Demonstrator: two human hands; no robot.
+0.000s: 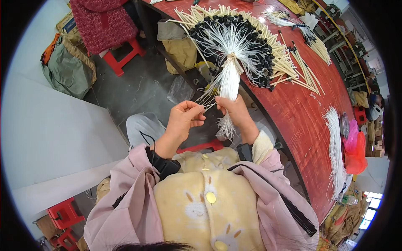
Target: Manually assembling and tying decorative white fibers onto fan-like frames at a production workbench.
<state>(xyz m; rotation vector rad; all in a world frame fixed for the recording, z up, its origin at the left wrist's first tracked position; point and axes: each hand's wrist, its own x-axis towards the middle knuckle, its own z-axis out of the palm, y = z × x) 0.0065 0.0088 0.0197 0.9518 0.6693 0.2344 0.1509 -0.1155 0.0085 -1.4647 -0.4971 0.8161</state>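
My left hand [184, 119] is closed in a pinch on a few loose white strings that stretch across to my right hand. Fingers of my right hand [238, 112] wrap round a thick bundle of white strings [229, 79], whose frayed lower end hangs below the grip. A pale tie gathers the bundle near the table edge. Beyond it the strings spread over a fan of thin pale sticks [289, 69] with black parts [264, 62] at their inner ends. What lies beneath my right fingers is hidden.
The red table [305, 138] curves along my right. On it lie another tied stick bundle [320, 49], several loose sticks [305, 69] and a long hank of white string [334, 152], with a red plastic bag [356, 157] beside it. A red stool [121, 58] stands at the far left.
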